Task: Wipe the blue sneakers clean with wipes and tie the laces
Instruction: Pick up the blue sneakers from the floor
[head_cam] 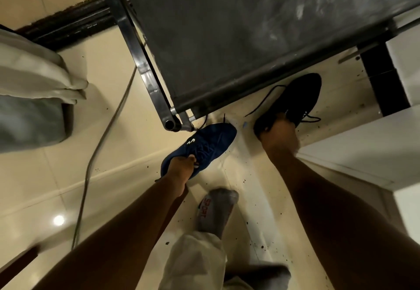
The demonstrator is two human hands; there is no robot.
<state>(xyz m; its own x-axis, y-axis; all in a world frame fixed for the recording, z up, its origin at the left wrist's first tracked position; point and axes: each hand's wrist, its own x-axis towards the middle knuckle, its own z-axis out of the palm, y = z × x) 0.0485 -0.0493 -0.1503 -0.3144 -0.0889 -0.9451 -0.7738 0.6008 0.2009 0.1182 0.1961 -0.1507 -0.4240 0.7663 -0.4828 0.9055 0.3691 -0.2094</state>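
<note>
A blue sneaker [209, 144] with a small white logo and loose dark laces lies on the cream floor tiles by the table's corner leg. My left hand [181, 169] grips it at the heel opening. A second sneaker [297, 98], dark in the table's shadow, lies to the right with its laces trailing loose. My right hand [279, 132] holds that one at the heel end. Both arms reach down from the bottom of the view. No wipes show.
A dark grey table [250, 28] with a metal frame and leg [172, 123] overhangs the shoes. My grey-socked foot [216, 210] stands between my arms. A cable [95, 153] runs across the floor at left, a white cabinet [363, 148] at right, bedding [34, 73] far left. Dirt specks dot the tiles.
</note>
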